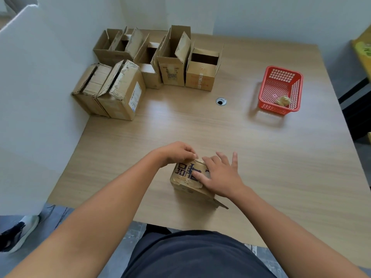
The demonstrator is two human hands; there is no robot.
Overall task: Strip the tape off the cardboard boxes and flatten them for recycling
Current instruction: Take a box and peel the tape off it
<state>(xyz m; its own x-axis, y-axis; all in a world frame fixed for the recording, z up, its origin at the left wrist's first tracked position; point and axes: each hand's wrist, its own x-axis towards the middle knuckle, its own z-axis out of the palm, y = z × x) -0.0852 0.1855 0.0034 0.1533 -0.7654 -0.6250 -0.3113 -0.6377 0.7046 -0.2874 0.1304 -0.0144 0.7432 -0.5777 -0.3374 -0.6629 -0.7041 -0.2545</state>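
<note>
Wood table [200, 127], white walls. Far left, opened boxes [140, 67]. Near centre, left hand [176, 152] pinches the far top edge of the small box [185, 173]; right hand [220, 175] presses flat on it. Looks light, crushable; slick tape [188, 181], so I'd pick a corner. Red basket [263, 91] far right.

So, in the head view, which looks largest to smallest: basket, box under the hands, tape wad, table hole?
1-2. The basket and the box look alike; the box is nearer and partly covered, so unranked.
3. tape wad
4. hole, only slightly smaller.
</note>
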